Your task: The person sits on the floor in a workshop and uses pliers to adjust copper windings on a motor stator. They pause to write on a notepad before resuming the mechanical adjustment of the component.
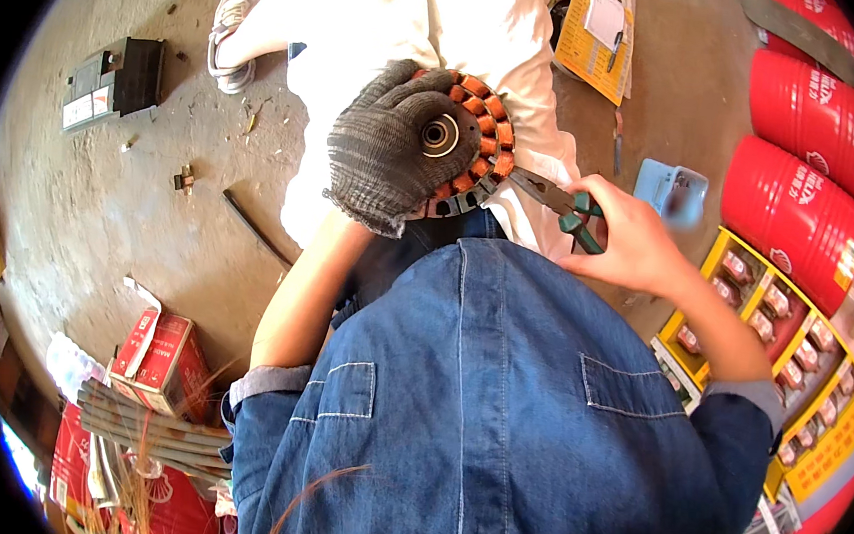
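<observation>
My left hand (375, 158), in a dark grey knitted work glove, grips a ring-shaped motor stator (497, 137) over my lap. Copper coils line the stator's rim, and a dark round centre with a pale ring shows beside the gloved fingers. My bare right hand (630, 233) is closed around green-handled pliers (543, 189). The jaws of the pliers reach the stator's lower right edge; whether they pinch a wire there, I cannot tell. Glove and fingers hide the stator's left part.
White trousers (367, 11) cover my legs. A black battery-like box (131, 78) and a dark rod (255, 225) lie on the floor to the left. Red drums (802, 211), a yellow rack (719, 252) of packaged parts and a blue container (659, 185) stand right. A red carton (165, 352) sits lower left.
</observation>
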### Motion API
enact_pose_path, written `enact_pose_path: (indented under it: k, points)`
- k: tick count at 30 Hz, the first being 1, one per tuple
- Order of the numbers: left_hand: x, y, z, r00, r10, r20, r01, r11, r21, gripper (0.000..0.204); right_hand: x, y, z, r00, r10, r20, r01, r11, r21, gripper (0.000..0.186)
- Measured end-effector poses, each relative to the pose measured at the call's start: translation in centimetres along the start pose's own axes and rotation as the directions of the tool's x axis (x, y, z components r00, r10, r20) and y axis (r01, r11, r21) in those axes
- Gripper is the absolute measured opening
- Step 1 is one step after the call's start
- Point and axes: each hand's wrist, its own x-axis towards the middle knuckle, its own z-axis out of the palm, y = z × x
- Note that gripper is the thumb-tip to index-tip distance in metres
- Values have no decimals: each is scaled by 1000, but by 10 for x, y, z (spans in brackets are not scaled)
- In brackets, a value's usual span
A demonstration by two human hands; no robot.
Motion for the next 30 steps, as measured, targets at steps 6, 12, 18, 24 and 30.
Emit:
enact_pose_path:
  k: [6,12,18,24,30]
  points:
    - [0,0,0,999,6,35,-8,998,57,30,-2,22,49,917,-52,-396,6,993,-116,44]
    - [0,1,-1,998,44,50,-48,994,97,28,27,59,60,863,-267,-430,262,962,-70,38]
    - [2,0,0,997,26,70,-37,988,152,30,45,75,62,802,-385,-457,380,919,-108,36]
    - [2,6,-2,998,30,61,-40,986,160,31,50,81,63,793,-412,-449,405,907,-118,38]
    - [2,1,-2,991,64,121,-77,991,106,33,20,97,43,979,-191,-73,203,871,447,51]
